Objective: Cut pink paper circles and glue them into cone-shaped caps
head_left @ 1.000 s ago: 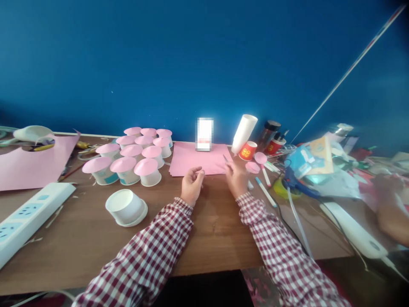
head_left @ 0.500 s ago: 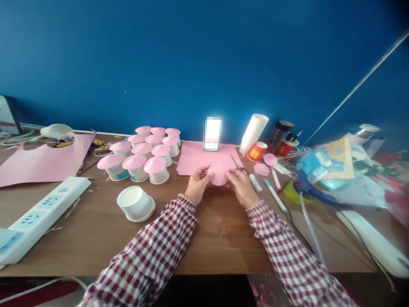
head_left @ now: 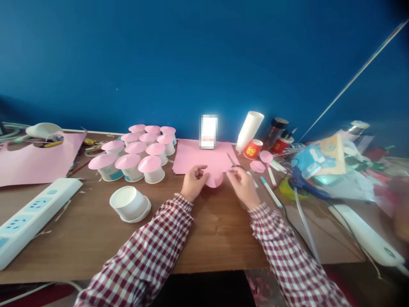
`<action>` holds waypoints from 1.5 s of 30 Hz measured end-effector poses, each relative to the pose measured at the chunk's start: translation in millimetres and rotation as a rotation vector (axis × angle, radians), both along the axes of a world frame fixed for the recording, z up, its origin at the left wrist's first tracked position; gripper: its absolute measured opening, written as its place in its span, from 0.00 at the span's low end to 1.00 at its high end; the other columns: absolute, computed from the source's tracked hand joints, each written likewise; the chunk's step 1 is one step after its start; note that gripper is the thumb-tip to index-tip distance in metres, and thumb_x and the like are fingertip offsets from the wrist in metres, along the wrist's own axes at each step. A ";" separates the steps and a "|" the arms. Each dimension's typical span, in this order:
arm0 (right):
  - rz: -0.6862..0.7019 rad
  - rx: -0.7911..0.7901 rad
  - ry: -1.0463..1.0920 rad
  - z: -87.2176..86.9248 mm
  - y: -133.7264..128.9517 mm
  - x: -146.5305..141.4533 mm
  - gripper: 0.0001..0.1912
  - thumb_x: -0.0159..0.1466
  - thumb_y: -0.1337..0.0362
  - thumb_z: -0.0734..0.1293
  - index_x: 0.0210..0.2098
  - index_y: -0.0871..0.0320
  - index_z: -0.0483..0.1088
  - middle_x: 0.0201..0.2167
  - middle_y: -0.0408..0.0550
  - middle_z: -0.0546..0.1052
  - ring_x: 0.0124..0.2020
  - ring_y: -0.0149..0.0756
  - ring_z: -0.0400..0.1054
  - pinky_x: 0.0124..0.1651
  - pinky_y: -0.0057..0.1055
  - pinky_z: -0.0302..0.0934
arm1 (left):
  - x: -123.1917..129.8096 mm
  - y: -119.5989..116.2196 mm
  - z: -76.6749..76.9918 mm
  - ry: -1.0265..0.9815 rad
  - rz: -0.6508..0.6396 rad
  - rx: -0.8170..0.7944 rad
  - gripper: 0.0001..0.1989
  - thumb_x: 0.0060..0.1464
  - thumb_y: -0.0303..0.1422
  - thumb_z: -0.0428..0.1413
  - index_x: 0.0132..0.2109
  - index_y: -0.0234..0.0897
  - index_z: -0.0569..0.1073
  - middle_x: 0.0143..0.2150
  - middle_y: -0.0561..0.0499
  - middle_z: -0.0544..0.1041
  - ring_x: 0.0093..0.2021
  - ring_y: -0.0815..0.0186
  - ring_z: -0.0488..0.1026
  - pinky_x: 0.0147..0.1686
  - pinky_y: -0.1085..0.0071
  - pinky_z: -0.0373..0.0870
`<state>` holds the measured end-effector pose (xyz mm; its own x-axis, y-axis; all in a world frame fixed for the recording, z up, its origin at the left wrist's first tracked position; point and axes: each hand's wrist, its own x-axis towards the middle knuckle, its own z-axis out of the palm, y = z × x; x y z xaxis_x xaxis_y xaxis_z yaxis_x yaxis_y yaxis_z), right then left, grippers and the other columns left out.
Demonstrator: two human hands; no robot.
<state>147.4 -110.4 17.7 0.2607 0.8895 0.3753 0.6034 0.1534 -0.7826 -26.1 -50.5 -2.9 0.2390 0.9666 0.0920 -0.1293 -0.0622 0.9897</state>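
Here, the left hand (head_left: 193, 183) pinches a pink paper disc (head_left: 215, 181).

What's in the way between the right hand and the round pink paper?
Nothing that I can see. The left hand holds the round pink paper close by the right hand; the scissors poke up over the pink sheets.

Free tabletop (head_left: 220, 243) between the sleeves (head_left: 143, 247) up to the hands (head_left: 193, 183), white cup (head_left: 128, 202) blocking leftward
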 end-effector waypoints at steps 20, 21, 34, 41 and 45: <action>-0.131 -0.098 0.144 3.4 -22.4 53.6 0.18 0.59 0.53 0.62 0.41 0.58 0.68 0.29 0.46 0.72 0.28 0.33 0.66 0.27 0.28 0.59 | -16.1 3.1 3.8 0.813 -0.285 0.765 0.10 0.51 0.30 0.52 0.37 0.41 0.78 0.39 0.48 0.77 0.41 0.61 0.69 0.47 0.63 0.62; -0.060 -0.088 0.279 4.0 -23.3 49.2 0.17 0.59 0.52 0.61 0.40 0.58 0.68 0.27 0.44 0.70 0.25 0.31 0.64 0.24 0.26 0.57 | -17.1 5.4 2.0 0.804 -0.323 0.773 0.11 0.51 0.30 0.52 0.37 0.42 0.78 0.41 0.48 0.77 0.42 0.61 0.68 0.48 0.63 0.61; 0.231 -0.180 0.050 2.6 -35.9 -7.5 0.12 0.57 0.56 0.65 0.35 0.58 0.71 0.29 0.46 0.75 0.29 0.34 0.67 0.32 0.28 0.61 | -20.0 8.3 -2.1 0.830 -0.354 0.733 0.12 0.52 0.33 0.53 0.42 0.47 0.78 0.48 0.48 0.74 0.49 0.57 0.66 0.51 0.60 0.60; 0.283 -0.123 -0.071 -3.8 -36.8 -18.1 0.09 0.57 0.61 0.65 0.36 0.58 0.70 0.34 0.47 0.76 0.34 0.36 0.69 0.38 0.30 0.62 | -18.7 9.8 -3.9 0.906 -0.367 0.743 0.13 0.53 0.34 0.52 0.43 0.45 0.78 0.50 0.48 0.73 0.49 0.57 0.65 0.52 0.61 0.59; 0.354 -0.106 -0.160 -2.6 -37.8 -21.3 0.09 0.58 0.64 0.64 0.37 0.57 0.71 0.36 0.48 0.75 0.38 0.37 0.69 0.43 0.32 0.61 | -18.0 10.5 -4.4 0.898 -0.362 0.769 0.13 0.53 0.34 0.51 0.42 0.44 0.78 0.49 0.48 0.73 0.49 0.57 0.66 0.52 0.61 0.58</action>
<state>126.1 -148.2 15.2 -0.1237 0.9496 0.2881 0.6434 0.2977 -0.7053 -44.1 -40.0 -7.3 0.7534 0.5987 0.2720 0.4455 -0.7690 0.4585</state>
